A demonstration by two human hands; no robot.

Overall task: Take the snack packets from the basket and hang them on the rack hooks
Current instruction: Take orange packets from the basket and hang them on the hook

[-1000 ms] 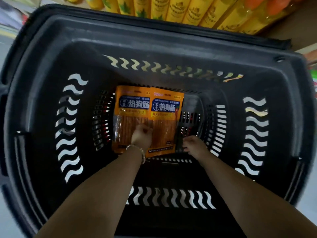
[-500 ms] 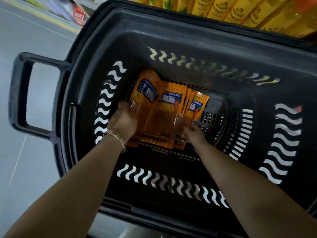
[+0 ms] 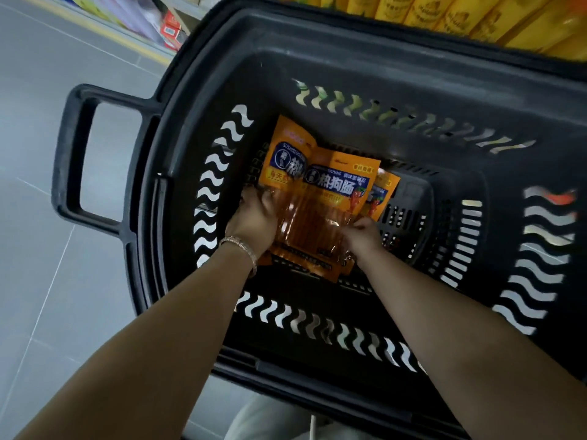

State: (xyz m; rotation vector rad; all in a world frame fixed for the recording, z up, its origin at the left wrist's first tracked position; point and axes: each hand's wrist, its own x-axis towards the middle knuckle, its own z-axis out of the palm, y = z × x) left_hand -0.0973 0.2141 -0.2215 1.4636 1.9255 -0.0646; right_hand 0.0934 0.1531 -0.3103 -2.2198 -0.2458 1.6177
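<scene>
1. Orange snack packets [image 3: 320, 198] sit bunched low in the black basket [image 3: 317, 68], overlapping, tops fanned toward the far wall.
2. Grip: left hand [image 3: 254, 217] curls round the stack's left edge; right hand [image 3: 362, 236] pinches its lower right edge. Likely gathering several into one bundle to lift together.
3. Basket's handle [image 3: 68, 154] juts over grey tiled floor [image 3: 38, 265]; yellow bottles [image 3: 428, 11] line a shelf beyond. Rack hooks not in view.

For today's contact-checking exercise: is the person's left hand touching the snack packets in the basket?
Touching. Head view: the left hand grips the snack packets at their left edge.
</scene>
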